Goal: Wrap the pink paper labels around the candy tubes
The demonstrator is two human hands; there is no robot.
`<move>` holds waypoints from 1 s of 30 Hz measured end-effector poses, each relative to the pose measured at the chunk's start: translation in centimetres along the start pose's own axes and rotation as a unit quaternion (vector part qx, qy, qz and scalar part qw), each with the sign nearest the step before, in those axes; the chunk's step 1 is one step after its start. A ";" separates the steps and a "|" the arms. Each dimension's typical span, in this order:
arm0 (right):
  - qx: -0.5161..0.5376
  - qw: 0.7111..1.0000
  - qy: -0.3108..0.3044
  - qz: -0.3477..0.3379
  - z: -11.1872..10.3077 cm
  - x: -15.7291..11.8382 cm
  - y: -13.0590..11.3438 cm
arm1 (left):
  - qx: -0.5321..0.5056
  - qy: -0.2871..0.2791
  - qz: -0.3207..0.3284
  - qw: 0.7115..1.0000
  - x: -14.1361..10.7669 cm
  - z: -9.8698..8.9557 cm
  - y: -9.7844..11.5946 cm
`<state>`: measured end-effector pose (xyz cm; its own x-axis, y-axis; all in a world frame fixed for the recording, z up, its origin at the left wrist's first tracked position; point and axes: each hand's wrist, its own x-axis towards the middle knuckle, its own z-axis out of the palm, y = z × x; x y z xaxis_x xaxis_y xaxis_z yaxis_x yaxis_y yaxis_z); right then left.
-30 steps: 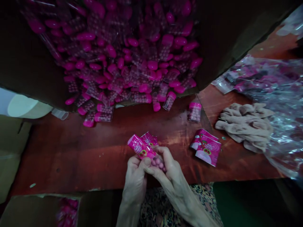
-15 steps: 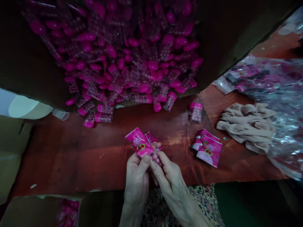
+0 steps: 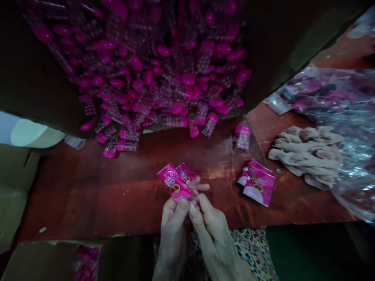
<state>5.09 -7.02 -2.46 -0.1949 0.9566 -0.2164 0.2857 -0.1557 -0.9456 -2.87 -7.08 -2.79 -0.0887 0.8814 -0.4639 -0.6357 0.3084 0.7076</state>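
Pinching a pink sachet (image 3: 173,181), the left hand (image 3: 172,223) was closed around it; just beside, the right hand (image 3: 209,227) gripped a tube of pink beads (image 3: 193,202) (mostly hidden).

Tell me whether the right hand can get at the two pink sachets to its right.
Probably yes: nothing stands between the right hand and the two pink sachets on the table top, though it is busy with the left hand at another sachet.

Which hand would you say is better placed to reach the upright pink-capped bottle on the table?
Probably the right hand: it lies nearer the bottle, while the left hand is pressing its thumb against the pink sachet.
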 end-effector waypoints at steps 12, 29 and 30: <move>-0.060 0.987 0.093 -0.118 0.2 0.3 0.2 | -0.031 0.096 -0.013 0.995 -0.5 0.4 0.2; 0.179 0.979 0.093 0.012 2.4 -0.1 0.4 | -0.105 0.249 -0.008 0.963 -0.1 1.4 1.3; 0.182 0.976 0.117 0.028 2.6 -0.3 0.5 | -0.110 0.243 -0.019 0.964 0.0 1.3 1.2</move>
<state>2.86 -7.99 -3.52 0.0428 0.9674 -0.2496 -0.0701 -0.2463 -0.9667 -2.67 -6.25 -1.21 -0.3759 0.5834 -0.7200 -0.7884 0.2069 0.5793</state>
